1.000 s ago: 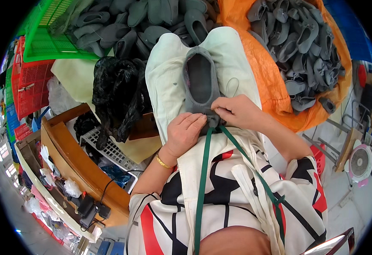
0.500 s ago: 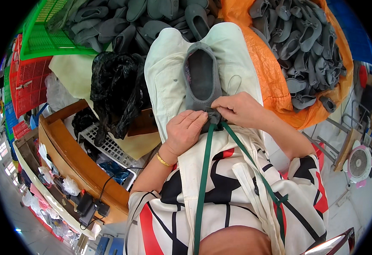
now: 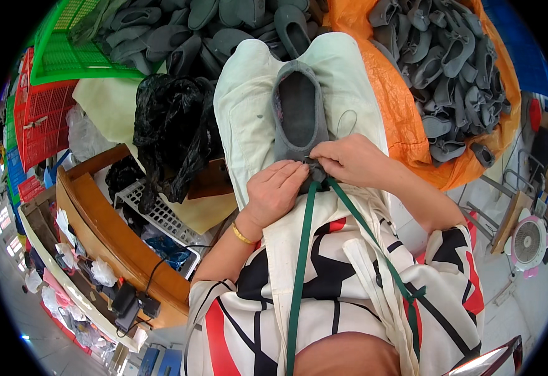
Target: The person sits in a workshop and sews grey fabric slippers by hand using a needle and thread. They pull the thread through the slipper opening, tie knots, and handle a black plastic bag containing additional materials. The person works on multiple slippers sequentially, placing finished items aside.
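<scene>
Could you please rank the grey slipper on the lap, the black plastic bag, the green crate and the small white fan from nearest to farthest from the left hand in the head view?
From the left hand:
1. Grey slipper, touching its fingertips, just ahead.
2. Black plastic bag, to the left.
3. Small white fan, far right on the floor.
4. Green crate, far upper left.

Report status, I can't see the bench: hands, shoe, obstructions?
Left hand and right hand both pinching the heel of the grey fabric slipper upper. Upper lies on pale cloth. Green strap runs under hands.
</scene>
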The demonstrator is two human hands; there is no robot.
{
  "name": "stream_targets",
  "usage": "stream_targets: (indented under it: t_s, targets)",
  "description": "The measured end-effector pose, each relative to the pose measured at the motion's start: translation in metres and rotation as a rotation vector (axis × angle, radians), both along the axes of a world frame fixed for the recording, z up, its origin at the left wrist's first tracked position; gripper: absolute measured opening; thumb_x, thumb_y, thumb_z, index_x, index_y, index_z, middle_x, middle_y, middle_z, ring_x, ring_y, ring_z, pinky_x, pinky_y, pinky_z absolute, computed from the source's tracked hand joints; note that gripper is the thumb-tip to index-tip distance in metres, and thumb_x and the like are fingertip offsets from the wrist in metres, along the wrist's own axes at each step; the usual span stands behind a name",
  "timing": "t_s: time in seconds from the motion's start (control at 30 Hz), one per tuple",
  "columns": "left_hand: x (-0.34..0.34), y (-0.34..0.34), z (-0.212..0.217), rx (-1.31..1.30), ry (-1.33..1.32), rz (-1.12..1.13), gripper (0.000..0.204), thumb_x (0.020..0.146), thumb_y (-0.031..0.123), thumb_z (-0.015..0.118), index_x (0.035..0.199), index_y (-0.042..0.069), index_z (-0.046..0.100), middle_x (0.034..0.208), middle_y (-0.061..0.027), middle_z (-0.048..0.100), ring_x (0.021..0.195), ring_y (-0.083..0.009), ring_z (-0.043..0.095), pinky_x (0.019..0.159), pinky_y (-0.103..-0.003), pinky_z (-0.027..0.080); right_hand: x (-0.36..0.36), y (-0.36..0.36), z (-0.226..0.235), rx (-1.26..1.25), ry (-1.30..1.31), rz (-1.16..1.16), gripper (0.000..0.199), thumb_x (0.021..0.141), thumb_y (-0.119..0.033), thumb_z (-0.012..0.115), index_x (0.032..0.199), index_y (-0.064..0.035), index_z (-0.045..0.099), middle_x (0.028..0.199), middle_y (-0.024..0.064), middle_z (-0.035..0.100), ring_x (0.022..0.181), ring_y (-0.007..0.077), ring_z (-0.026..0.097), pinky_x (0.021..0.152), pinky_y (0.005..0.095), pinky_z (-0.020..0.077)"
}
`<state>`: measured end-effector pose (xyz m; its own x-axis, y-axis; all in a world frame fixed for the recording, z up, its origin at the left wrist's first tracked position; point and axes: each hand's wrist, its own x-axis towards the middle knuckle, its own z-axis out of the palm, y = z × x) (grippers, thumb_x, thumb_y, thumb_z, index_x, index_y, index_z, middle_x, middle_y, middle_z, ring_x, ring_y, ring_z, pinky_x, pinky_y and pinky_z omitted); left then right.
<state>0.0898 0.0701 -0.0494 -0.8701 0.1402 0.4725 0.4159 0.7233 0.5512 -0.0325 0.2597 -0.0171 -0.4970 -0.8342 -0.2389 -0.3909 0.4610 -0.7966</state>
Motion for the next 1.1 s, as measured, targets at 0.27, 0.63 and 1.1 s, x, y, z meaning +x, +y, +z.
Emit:
stream_targets:
  t_s: [0.27,0.63,1.1]
  targets:
    - [0.004,-0.001,-0.002,0.008,-0.014,0.02,0.024,0.071,0.001,0.069,0.094,0.004,0.07,0.089,-0.0089,0.07,0.083,-0.0244,0.071,0.07,-0.032,0.058,-0.002,0.0,-0.012,-0.051,-0.083,0.003,0.014,0.09,-0.011,0.062,0.102,-0.0052,0.065,0.083,0.0151,0.067,0.073,0.0331,0.066,0.067,0.0356,0.0517]
    - [0.005,0.005,-0.009,0.008,-0.014,0.061,0.026,0.074,0.002,0.069,0.1,0.007,0.068,0.093,-0.0102,0.071,0.084,-0.025,0.071,0.069,-0.033,0.058,-0.002,-0.011,-0.024,0.012,-0.176,-0.057,0.015,0.094,-0.019,0.059,0.102,-0.0071,0.055,0.082,0.0156,0.065,0.075,0.0356,0.063,0.067,0.0401,0.0493]
    - [0.025,-0.001,0.012,-0.114,-0.001,-0.014,0.028,0.078,0.013,0.059,0.103,0.002,0.063,0.098,-0.0095,0.064,0.09,-0.024,0.063,0.074,-0.032,0.055,0.001,-0.047,0.03,0.011,0.308,0.082,0.008,0.083,-0.016,0.068,0.089,-0.0111,0.066,0.08,0.0092,0.061,0.073,0.0324,0.063,0.063,0.0432,0.0495]
